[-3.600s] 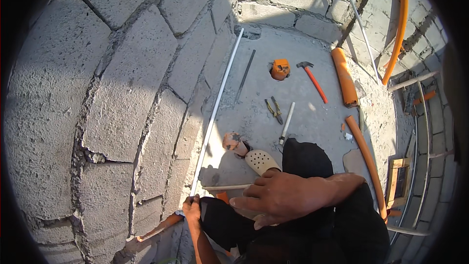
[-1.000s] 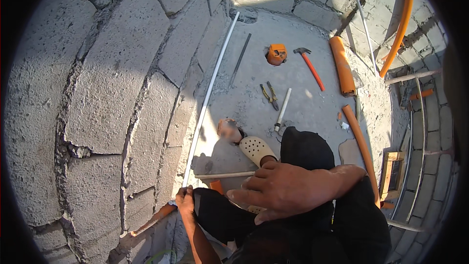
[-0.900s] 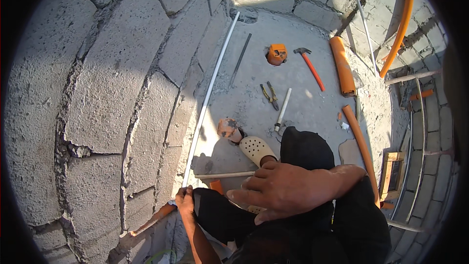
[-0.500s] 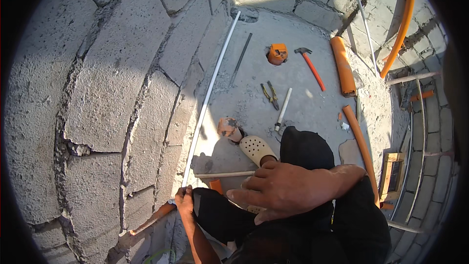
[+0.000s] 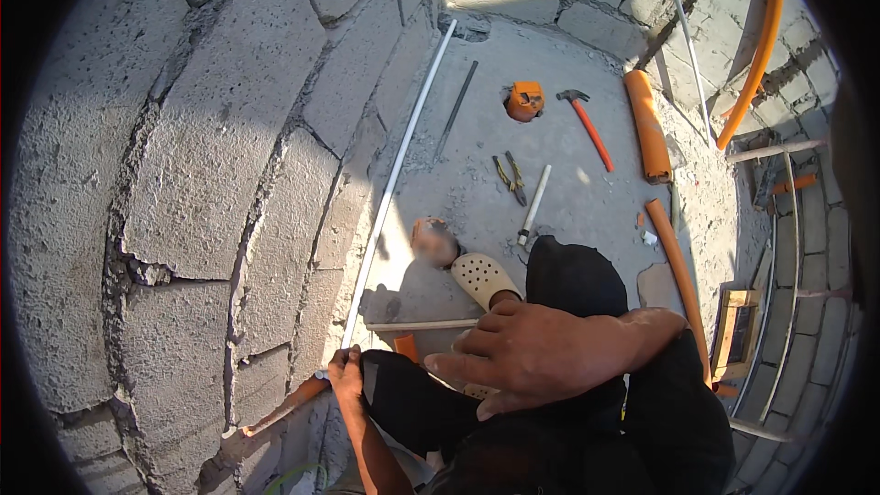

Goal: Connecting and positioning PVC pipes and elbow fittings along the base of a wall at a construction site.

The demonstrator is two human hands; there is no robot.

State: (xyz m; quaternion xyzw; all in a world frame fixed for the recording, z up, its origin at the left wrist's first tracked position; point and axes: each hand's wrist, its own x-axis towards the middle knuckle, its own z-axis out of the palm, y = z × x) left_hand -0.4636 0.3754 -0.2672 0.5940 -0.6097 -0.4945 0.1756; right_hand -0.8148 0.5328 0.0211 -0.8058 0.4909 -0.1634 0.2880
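Note:
My left hand [image 5: 346, 374] is closed around the near end of a long, thin white pipe [image 5: 393, 181]. The pipe lies along the foot of the block wall and runs to the far corner. My right hand [image 5: 536, 353] hangs over my bent leg with its fingers apart and nothing in them. Beyond my knee, a short white pipe piece [image 5: 534, 204] with a dark band near one end rests on the concrete floor. Beside it lie pliers [image 5: 510, 179] with yellow-and-black handles. Farther off is a hammer [image 5: 590, 130] with a red-orange handle.
A dark rod [image 5: 456, 108] lies near the left wall [image 5: 220, 147]. An orange pipe end [image 5: 525, 101] rises from a hole in the floor. Thick orange pipes [image 5: 648, 128] lie at the right, and a wooden frame [image 5: 736, 335] stands beyond them. My light clog [image 5: 481, 280] is planted near mid-floor.
The view has shifted very slightly. Both hands and the long white pipe hold the same positions.

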